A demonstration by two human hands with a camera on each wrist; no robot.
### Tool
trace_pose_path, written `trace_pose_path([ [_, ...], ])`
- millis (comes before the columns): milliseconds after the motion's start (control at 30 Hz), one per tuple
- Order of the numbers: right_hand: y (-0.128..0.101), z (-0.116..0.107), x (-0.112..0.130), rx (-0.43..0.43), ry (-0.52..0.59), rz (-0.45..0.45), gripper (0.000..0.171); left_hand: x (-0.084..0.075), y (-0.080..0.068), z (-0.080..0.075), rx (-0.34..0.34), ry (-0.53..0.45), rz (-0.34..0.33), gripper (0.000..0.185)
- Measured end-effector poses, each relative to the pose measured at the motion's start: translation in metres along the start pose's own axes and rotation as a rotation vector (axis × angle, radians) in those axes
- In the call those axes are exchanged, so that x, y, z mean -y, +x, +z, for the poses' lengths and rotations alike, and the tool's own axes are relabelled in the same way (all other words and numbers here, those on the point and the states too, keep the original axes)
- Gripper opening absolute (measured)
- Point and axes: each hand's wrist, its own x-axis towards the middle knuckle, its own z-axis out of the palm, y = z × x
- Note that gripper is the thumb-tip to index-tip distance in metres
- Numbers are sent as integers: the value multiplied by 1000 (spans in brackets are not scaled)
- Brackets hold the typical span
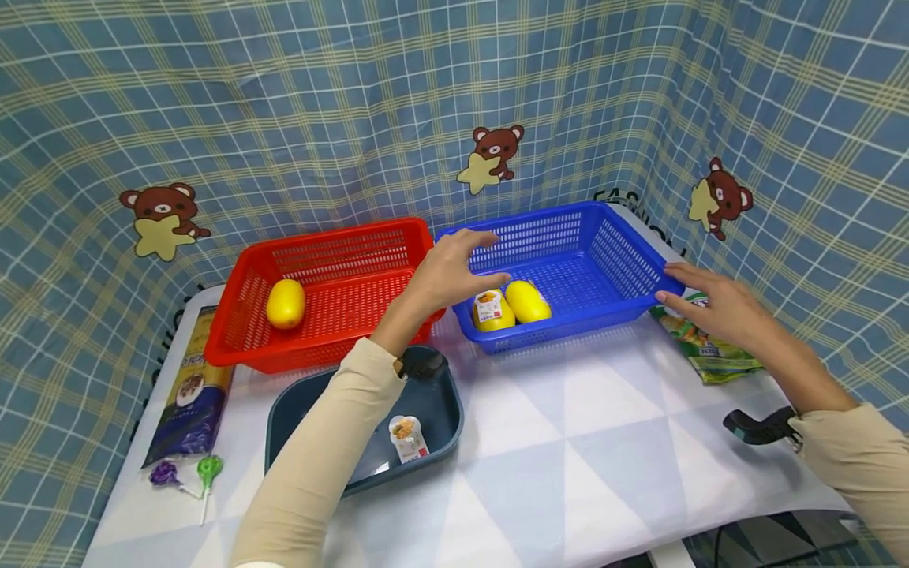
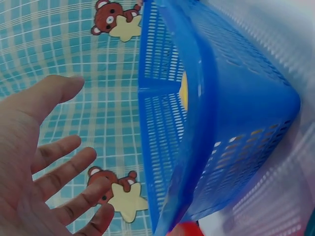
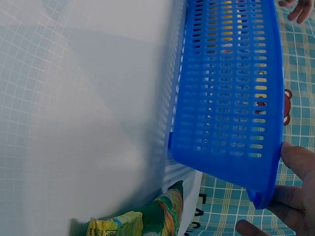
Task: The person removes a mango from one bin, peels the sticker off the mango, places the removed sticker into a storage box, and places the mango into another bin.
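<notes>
My left hand (image 1: pixel 446 272) is spread over the left end of the blue basket (image 1: pixel 507 345), its fingers and thumb well apart with nothing between them. At the basket's right front corner, my right hand (image 1: pixel 724 309) pinches the rim between thumb and fingers. The right wrist view shows the thumb (image 3: pixel 297 158) at the rim and the other fingers partly hidden behind the corner. Inside the basket, below my left hand, lie two yellow oval fruits, one (image 1: pixel 526 302) beside another (image 1: pixel 502 323) bearing a white picture label (image 1: pixel 489 308).
A red basket (image 1: pixel 284 364) with one yellow oval fruit (image 1: pixel 286 304) stands to the left. In front, a dark bin (image 1: pixel 454 430) holds a white picture-printed piece (image 1: pixel 408 439). A long packet (image 1: pixel 188 394) and two lollipops (image 1: pixel 209 470) lie far left; a green packet (image 1: pixel 710 351) lies under my right forearm.
</notes>
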Motion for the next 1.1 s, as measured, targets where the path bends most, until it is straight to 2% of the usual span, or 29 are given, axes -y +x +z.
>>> trace_pose_path([
  [367,-1,3,0,-16,-6,-35,68,-6,16,24,104,48,-19,73],
  [700,-1,1,-3,-21,-6,-37,68,-10,29,44,197,162,-66,82],
  [1000,0,0,-2,-13,14,-34,69,-15,36,53,293,272,-130,91],
  [1100,-1,0,-1,-14,24,-24,70,-16,38,57,315,302,-128,92],
])
